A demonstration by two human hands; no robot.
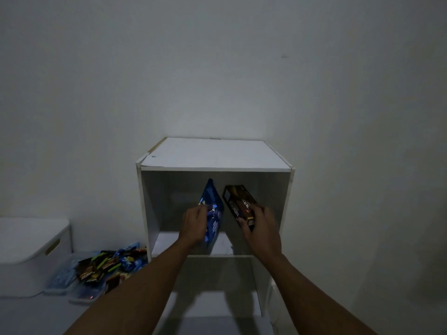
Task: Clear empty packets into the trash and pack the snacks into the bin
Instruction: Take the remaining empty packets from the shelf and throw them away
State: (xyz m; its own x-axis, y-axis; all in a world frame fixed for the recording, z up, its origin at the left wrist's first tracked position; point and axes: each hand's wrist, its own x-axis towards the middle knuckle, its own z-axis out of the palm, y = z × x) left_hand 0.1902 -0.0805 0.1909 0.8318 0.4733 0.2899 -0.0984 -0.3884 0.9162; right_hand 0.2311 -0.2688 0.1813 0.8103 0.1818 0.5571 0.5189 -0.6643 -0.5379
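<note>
Both arms reach into the upper compartment of a white shelf unit point(215, 153). My left hand point(193, 226) grips a blue snack bag point(212, 204), held upright on its edge above the shelf board. My right hand point(260, 226) grips a dark brown snack box point(238, 201), tilted with its far end up. The bag and the box stand side by side with a narrow gap between them. On the floor at the lower left lies a clear plastic bin point(72, 284) with a heap of small snack packets point(108, 262), brown and blue.
A white lidded container point(31, 252) with a handle slot stands on the floor at the far left, next to the clear bin. The shelf unit backs onto a plain white wall and has a lower compartment point(217, 286) below the shelf board.
</note>
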